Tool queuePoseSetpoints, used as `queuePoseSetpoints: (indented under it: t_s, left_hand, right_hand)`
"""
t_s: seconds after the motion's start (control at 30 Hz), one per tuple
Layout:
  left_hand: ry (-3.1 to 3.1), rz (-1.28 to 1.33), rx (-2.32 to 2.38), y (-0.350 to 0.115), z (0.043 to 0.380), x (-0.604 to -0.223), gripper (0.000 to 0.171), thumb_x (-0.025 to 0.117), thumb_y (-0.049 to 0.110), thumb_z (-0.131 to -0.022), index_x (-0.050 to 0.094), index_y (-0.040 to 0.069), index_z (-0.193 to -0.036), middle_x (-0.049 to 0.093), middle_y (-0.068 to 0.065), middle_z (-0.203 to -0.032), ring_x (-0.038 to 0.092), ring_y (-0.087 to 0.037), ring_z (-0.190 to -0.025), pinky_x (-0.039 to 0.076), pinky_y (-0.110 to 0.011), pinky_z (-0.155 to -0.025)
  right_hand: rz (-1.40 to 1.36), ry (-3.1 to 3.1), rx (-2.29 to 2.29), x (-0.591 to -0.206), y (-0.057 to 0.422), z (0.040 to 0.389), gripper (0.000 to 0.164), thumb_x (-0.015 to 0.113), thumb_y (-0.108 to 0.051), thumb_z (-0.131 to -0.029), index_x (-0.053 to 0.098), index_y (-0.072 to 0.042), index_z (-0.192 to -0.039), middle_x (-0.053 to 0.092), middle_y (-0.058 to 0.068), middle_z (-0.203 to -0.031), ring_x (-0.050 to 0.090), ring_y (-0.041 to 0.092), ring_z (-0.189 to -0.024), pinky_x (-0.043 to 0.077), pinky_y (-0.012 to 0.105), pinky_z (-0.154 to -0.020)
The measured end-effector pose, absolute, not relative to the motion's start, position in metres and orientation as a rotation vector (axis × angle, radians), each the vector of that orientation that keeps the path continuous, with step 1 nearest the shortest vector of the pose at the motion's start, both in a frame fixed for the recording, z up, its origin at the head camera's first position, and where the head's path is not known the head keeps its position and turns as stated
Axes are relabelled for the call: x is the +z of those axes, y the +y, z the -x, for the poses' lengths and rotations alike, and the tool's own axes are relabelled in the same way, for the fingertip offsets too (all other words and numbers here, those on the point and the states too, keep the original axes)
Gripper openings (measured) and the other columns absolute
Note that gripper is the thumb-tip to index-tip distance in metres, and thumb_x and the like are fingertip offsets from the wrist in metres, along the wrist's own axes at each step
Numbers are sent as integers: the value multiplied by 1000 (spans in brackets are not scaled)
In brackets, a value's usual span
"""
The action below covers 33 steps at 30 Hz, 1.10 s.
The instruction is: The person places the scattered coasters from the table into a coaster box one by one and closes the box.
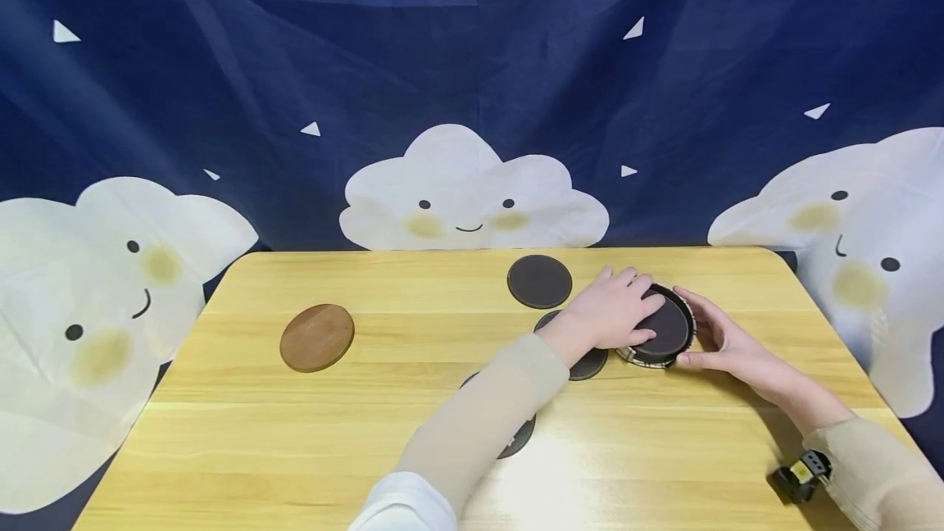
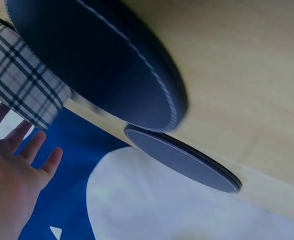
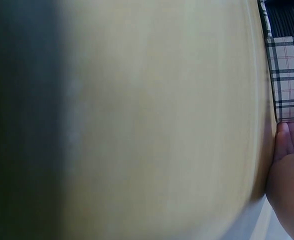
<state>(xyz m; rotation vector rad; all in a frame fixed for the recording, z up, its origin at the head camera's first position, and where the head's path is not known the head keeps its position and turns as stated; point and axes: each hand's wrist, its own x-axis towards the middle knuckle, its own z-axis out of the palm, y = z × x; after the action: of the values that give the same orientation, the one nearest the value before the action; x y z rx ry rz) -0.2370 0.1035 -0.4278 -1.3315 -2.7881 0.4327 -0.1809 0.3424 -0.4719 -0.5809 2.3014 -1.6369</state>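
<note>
A round coaster holder [image 1: 649,363] with a plaid outer wall and dark coasters [image 1: 667,322] inside sits at the right of the table. My right hand [image 1: 726,347] grips its right side, thumb at the front and fingers behind. Over the holder's left part lies my left hand [image 1: 612,314], its fingers spread and fairly straight at the rim. In the left wrist view those fingers reach to the plaid wall [image 2: 24,75]. The right wrist view shows the plaid wall [image 3: 289,75] with stacked black edges in a gap above it.
A dark round coaster [image 1: 540,281] lies behind the left hand. Another coaster [image 1: 590,363] is partly under the left wrist, and a third [image 1: 519,437] is mostly hidden by the left sleeve. A brown wooden disc [image 1: 317,338] lies at left on the wooden table [image 1: 221,433].
</note>
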Motion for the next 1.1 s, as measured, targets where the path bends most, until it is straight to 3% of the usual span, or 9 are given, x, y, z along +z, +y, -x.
queuePoseSetpoints:
  t_s: [0.33,0.7,1.1]
  left_hand:
    - [-2755,1286,430,80,248,-426,57,38,63,-109,43,36,-160,41,4,-164,40,-18,-149,37,-41,-117]
    - [-2771,1202,352,53,262,-427,49,39,57,-111,50,34,-153,44,2,-161,41,-21,-150,37,-45,-119]
    - [-2870,1129,318,31,276,-436,52,41,57,-111,49,31,-155,44,-2,-161,39,-23,-153,36,-50,-122]
  right_hand:
    - [597,2297,-1647,-472,343,181,99,70,12,-92,14,-9,-171,45,-24,-149,54,-12,-125,40,6,-99]
    - [611,2291,-1671,-473,342,181,99,70,13,-90,16,-9,-171,47,-23,-150,54,-12,-127,39,5,-100]
    - [591,2295,-1671,-473,343,182,99,71,12,-90,16,-9,-171,47,-23,-149,53,-13,-127,34,3,-102]
